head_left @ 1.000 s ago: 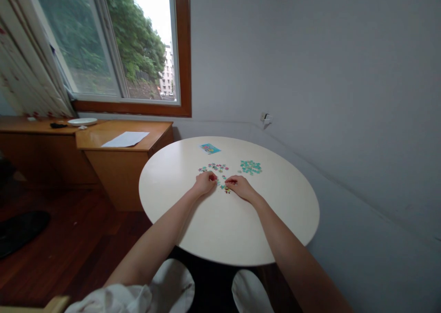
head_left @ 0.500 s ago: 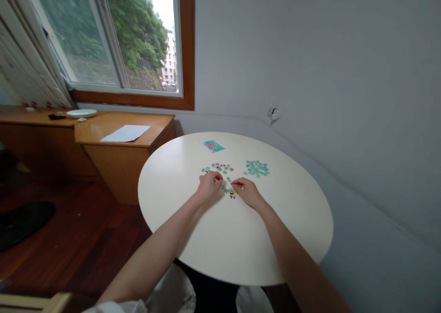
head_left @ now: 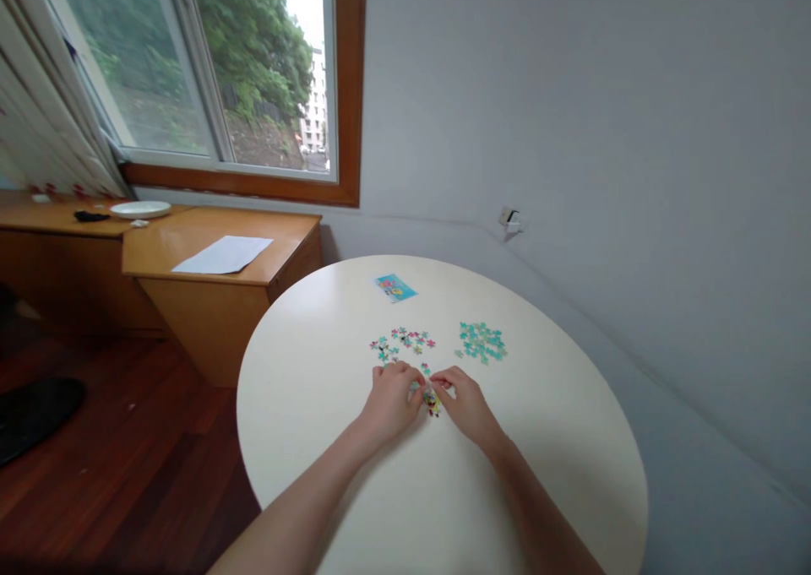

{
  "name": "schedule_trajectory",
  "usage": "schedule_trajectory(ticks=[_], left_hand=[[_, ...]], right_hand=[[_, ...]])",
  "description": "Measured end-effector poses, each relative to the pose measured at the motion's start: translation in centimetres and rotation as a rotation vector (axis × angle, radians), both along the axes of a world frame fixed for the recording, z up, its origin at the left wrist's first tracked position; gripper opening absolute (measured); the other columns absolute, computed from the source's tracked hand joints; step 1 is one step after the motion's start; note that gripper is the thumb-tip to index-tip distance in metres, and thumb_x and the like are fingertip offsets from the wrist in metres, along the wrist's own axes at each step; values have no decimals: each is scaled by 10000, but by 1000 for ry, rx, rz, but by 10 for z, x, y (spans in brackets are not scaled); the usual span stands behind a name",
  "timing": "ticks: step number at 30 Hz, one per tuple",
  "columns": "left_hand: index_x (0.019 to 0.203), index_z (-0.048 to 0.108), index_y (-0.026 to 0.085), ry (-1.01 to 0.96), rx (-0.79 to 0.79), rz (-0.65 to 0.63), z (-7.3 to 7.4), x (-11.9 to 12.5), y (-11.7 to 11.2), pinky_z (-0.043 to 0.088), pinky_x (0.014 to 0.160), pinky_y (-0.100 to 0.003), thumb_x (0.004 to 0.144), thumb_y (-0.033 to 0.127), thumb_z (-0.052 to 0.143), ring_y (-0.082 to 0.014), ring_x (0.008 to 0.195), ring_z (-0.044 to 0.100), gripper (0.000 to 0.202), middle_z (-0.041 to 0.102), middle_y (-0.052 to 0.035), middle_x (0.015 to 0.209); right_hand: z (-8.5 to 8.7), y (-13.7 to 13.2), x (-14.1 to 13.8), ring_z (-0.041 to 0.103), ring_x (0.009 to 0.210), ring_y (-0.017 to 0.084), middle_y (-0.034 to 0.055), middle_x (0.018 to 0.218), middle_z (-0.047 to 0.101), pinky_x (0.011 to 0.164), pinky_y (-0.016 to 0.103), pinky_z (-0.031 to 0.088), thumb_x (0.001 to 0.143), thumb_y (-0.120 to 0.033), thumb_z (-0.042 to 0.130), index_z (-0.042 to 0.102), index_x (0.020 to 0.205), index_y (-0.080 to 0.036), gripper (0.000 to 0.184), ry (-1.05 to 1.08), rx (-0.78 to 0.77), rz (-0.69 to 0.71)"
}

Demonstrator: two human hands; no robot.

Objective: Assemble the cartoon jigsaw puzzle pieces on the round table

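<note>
My left hand (head_left: 394, 396) is closed in a pinch, with a bit of a teal jigsaw piece (head_left: 416, 384) showing at its fingertips. Facing it, my right hand (head_left: 466, 399) also pinches, its fingertips close to the left ones; what they hold is too small to make out. Just below the fingertips lies a small yellow cluster of jigsaw pieces (head_left: 432, 404), partly covered by the hands. A loose pink and teal piece (head_left: 425, 368) rests right above them. Beyond my left hand, several multicoloured pieces (head_left: 405, 337) are scattered, some hidden behind the hand.
A pile of teal jigsaw pieces (head_left: 482, 341) lies to the right on the round white table (head_left: 304, 364). Farther back is a blue picture card (head_left: 396, 288). A wooden desk (head_left: 171, 233) at left bears paper (head_left: 223, 255) and a white plate (head_left: 140, 209). A wall borders the right.
The view has tilted and come closer, so the table sits lower and larger. My hands have drawn nearer each other over the yellow cluster, both still pinching.
</note>
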State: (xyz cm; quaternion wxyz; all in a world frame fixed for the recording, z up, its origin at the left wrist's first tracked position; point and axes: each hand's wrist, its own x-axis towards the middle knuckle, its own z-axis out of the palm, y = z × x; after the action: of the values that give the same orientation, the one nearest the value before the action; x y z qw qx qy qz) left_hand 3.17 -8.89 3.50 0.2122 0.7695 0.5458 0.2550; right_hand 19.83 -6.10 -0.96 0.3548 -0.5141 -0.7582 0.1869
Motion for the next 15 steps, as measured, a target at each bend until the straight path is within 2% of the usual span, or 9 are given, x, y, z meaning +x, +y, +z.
schedule_trajectory(ticks=[4,8,11,15], left_hand=[[914,614,212,-39,-41,13,9,-4,-2,315,897,-373,806,194,481,-204,1023,517,173,611,-59,1024],[921,604,219,-77,-37,4,16,-8,-2,318,913,-372,807,183,476,-195,1028,513,175,604,-53,1044],[921,606,233,-78,-54,-7,15,-7,1,329,905,-380,802,194,480,-206,1022,514,177,604,-51,1040],[927,609,251,-81,-92,-28,9,3,12,340,899,-384,798,196,474,-216,1025,509,194,602,-52,1037]], right_hand=[[8,-4,5,578,811,191,55,855,620,756,349,494,782,-217,478,631,857,-207,171,-48,6,-22],[12,-6,13,576,870,222,84,880,619,808,396,484,801,-228,486,630,876,-206,164,-54,139,-65],[14,-7,15,578,885,230,85,899,616,812,404,489,805,-210,486,623,913,-222,175,-80,180,-71],[14,2,17,582,906,236,85,937,612,810,414,498,809,-208,493,611,948,-251,187,-124,159,-54]])
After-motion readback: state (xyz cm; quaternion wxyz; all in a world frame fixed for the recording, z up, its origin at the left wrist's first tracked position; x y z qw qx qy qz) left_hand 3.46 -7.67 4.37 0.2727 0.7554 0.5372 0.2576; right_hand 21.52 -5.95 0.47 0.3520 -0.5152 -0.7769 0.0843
